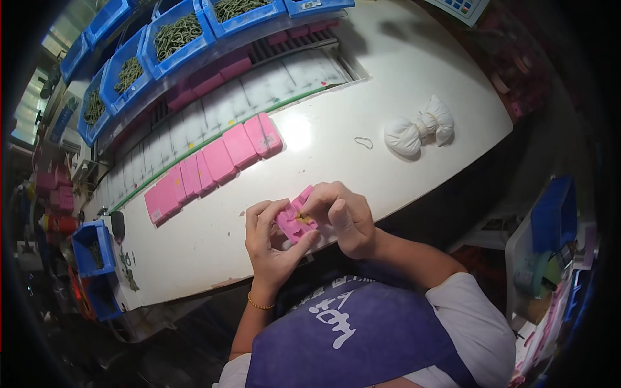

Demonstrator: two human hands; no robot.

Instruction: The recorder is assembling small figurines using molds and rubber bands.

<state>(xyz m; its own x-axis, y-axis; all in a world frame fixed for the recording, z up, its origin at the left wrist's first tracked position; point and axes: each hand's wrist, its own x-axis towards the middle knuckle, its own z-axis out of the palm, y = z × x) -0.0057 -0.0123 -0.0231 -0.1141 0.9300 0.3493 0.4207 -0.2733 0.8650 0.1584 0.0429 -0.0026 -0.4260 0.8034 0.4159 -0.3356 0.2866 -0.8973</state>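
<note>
My left hand [274, 237] grips a pink block [293, 220], which looks like part of a mold, between its thumb and fingers near the table's front edge. The block has raised, uneven parts and a yellowish spot in its middle. Over its right side is my right hand [347, 218], its fingertips at the block; whether they pinch a small thing cannot be seen. Beyond my hands, a slanting row of pink blocks [220, 162] lies side by side on the white table. A small wire-like loop [364, 142] and a tied white cloth bundle [419, 128] lie farther right.
Blue bins [177, 39] of greenish ring-shaped pieces stand along the back, above a whitish marked strip [233, 102] with a green edge [218, 145]. More blue bins [94, 250] hang at the table's left end. A blue container [553, 213] stands at the far right.
</note>
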